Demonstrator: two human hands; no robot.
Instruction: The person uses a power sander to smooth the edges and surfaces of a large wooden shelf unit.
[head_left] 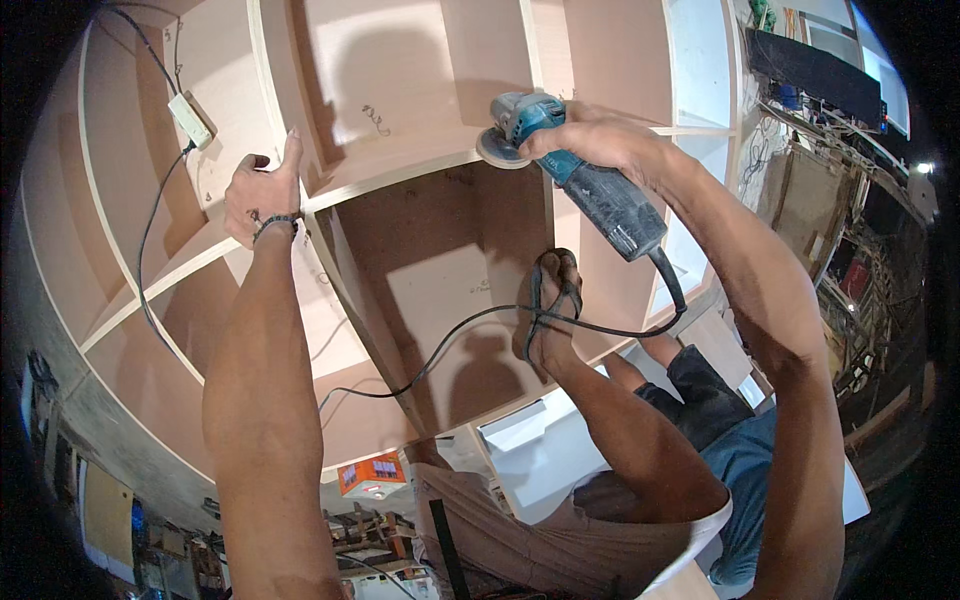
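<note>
My right hand is wrapped round the head end of a blue and black angle grinder. The grinder's round, pale disc is at the front edge of a wooden crosspiece of a large cabinet frame. A black cord trails from the tool's rear and crosses the open compartment toward the lower left. My left hand, with a dark bracelet at the wrist, rests on the junction of the cabinet dividers. Its thumb points up along the divider, and its other fingers curl over the edge, partly hidden.
My sandalled foot stands inside the cabinet's middle compartment. A white power strip with a cord lies in a left compartment. An orange box is below the cabinet. Another person in a blue shirt is close at the lower right.
</note>
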